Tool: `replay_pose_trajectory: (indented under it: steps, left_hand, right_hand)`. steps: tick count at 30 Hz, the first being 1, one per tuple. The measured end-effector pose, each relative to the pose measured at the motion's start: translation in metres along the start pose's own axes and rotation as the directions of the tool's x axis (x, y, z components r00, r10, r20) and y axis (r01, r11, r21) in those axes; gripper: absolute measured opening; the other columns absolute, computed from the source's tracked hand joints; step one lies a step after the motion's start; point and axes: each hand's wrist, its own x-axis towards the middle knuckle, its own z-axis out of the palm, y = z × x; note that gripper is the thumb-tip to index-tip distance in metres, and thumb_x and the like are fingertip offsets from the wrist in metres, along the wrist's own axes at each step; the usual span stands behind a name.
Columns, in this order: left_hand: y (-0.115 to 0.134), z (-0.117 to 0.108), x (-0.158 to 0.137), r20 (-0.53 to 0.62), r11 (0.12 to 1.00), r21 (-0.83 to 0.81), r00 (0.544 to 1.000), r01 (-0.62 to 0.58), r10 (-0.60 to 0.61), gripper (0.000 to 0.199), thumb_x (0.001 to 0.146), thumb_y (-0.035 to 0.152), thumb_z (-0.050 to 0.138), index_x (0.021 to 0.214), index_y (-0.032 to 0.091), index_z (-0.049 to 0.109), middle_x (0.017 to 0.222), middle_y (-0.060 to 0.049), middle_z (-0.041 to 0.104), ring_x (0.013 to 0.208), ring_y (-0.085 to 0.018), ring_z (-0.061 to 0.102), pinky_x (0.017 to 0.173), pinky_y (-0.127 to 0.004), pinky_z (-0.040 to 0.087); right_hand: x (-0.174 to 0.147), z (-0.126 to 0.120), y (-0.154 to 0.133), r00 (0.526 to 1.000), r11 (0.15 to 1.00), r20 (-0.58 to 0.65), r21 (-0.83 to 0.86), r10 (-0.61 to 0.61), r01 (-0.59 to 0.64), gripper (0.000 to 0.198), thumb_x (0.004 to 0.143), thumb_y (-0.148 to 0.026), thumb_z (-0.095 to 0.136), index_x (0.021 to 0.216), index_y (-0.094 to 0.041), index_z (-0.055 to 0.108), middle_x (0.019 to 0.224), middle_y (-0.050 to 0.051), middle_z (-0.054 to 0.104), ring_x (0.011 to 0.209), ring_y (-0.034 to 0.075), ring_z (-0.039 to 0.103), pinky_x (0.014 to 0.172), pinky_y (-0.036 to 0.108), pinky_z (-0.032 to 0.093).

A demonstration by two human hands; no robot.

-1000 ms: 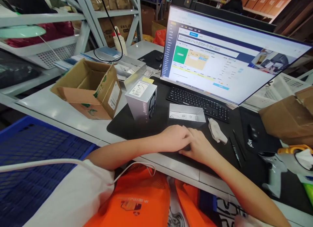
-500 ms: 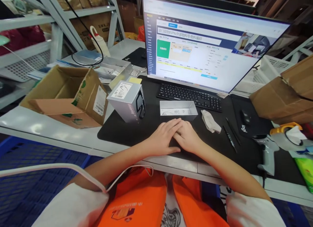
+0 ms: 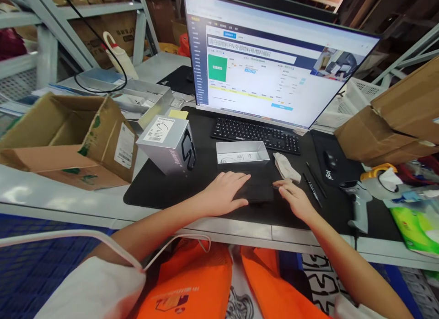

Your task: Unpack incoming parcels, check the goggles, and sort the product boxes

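Hands flat on a black pouch at a packing desk.

Left hand (image 3: 224,191) lies open, palm down on the left edge of the flat black pouch (image 3: 255,187); right hand (image 3: 294,197) has fingers spread, tips touching its right edge, gripping nothing. Pouch sits on the desk mat (image 3: 164,191), just in front of an open silver tray (image 3: 242,153) and the keyboard (image 3: 255,134). White cloth (image 3: 285,167) beside it, silver box (image 3: 168,144) further left.

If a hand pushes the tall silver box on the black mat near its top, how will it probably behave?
The silver box stands upright, taller than its base, so a high push would likely tip it rather than slide it. It looks like thin retail cardboard, probably light for its size. Its smooth, glossy faces may slip a little in the hands.
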Motion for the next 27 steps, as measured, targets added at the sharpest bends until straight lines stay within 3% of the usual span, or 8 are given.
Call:
replay_pose_trajectory:
  steps: [2, 6, 10, 15, 20, 23, 25, 27]
  left_hand:
    - [0.003, -0.004, 0.005, 0.019, 0.999, 0.019, 0.999, -0.046, 0.045, 0.071, 0.097, 0.048, 0.064, 0.158, 0.020, 0.041, 0.165, -0.017, 0.037, 0.143, -0.039, 0.042, 0.113, -0.058, 0.039]
    - [0.011, -0.016, 0.016, -0.062, 0.943, 0.081, 0.943, -0.323, 0.328, 0.077, 0.085, 0.037, 0.080, 0.155, 0.029, 0.047, 0.170, -0.016, 0.025, 0.153, -0.045, 0.026, 0.116, -0.070, 0.033]
    - [0.004, -0.032, 0.009, -0.268, 0.883, 0.037, 0.847, -0.468, 0.460, 0.052, 0.082, 0.030, 0.082, 0.131, 0.019, 0.066, 0.155, -0.020, 0.044, 0.143, -0.039, 0.042, 0.118, -0.057, 0.039]
    - [-0.024, -0.039, -0.030, -0.465, 0.899, 0.059, 0.785, -0.434, 0.410, 0.030, 0.091, 0.027, 0.075, 0.119, 0.018, 0.066, 0.134, -0.016, 0.061, 0.128, -0.032, 0.054, 0.110, -0.051, 0.049]
    - [-0.032, -0.035, -0.045, -0.542, 0.902, 0.045, 0.747, -0.430, 0.384, 0.028, 0.091, 0.024, 0.076, 0.116, 0.018, 0.064, 0.130, -0.017, 0.064, 0.122, -0.030, 0.057, 0.106, -0.051, 0.051]
    - [-0.027, -0.041, -0.039, -0.594, 0.895, 0.091, 0.698, -0.436, 0.401, 0.029, 0.091, 0.027, 0.076, 0.115, 0.019, 0.062, 0.127, -0.017, 0.065, 0.120, -0.030, 0.059, 0.103, -0.052, 0.053]
    - [-0.022, -0.048, -0.031, -0.687, 0.882, 0.163, 0.590, -0.443, 0.424, 0.034, 0.089, 0.029, 0.079, 0.117, 0.021, 0.060, 0.127, -0.016, 0.064, 0.122, -0.031, 0.060, 0.103, -0.055, 0.053]
    - [-0.017, -0.056, -0.021, -0.772, 0.835, 0.247, 0.421, -0.491, 0.476, 0.038, 0.087, 0.032, 0.081, 0.116, 0.024, 0.058, 0.126, -0.013, 0.062, 0.128, -0.033, 0.058, 0.102, -0.057, 0.055]
  right_hand:
    - [0.002, 0.003, -0.016, 0.999, 0.999, 0.022, 0.038, 0.030, -0.031, 0.056, 0.098, -0.069, 0.045, 0.076, -0.022, 0.065, 0.088, 0.008, 0.071, 0.080, 0.024, 0.065, 0.075, 0.038, 0.050]
    - [0.013, 0.010, -0.080, 0.992, 0.990, -0.017, -0.064, -0.127, 0.125, 0.054, 0.104, -0.063, 0.040, 0.074, -0.022, 0.059, 0.075, 0.004, 0.064, 0.074, 0.020, 0.060, 0.070, 0.034, 0.044]
    - [0.029, 0.018, -0.130, 0.956, 0.947, 0.019, -0.134, -0.293, 0.293, 0.045, 0.108, -0.049, 0.039, 0.079, -0.021, 0.059, 0.080, 0.004, 0.062, 0.076, 0.018, 0.057, 0.072, 0.033, 0.042]
    - [0.050, 0.025, -0.119, 0.938, 0.934, 0.095, -0.108, -0.332, 0.342, 0.056, 0.104, -0.059, 0.040, 0.064, -0.021, 0.048, 0.066, 0.001, 0.053, 0.066, 0.016, 0.049, 0.067, 0.033, 0.037]
    - [0.056, 0.022, -0.079, 0.953, 0.969, 0.209, 0.165, -0.218, 0.186, 0.063, 0.096, -0.075, 0.047, 0.064, -0.021, 0.054, 0.064, 0.002, 0.055, 0.065, 0.017, 0.052, 0.067, 0.032, 0.040]
    - [0.050, 0.023, -0.061, 0.909, 0.914, 0.400, 0.402, -0.117, -0.060, 0.067, 0.085, -0.086, 0.055, 0.084, -0.019, 0.063, 0.069, 0.003, 0.063, 0.067, 0.018, 0.059, 0.069, 0.032, 0.045]
    - [0.047, 0.024, -0.053, 0.818, 0.835, 0.576, 0.458, -0.018, -0.304, 0.078, 0.084, -0.092, 0.046, 0.103, -0.018, 0.066, 0.072, 0.005, 0.067, 0.067, 0.020, 0.063, 0.071, 0.034, 0.049]
    - [0.048, 0.026, -0.050, 0.761, 0.745, 0.646, 0.478, 0.061, -0.465, 0.083, 0.089, -0.090, 0.035, 0.115, -0.018, 0.066, 0.080, 0.008, 0.072, 0.074, 0.022, 0.069, 0.074, 0.036, 0.052]
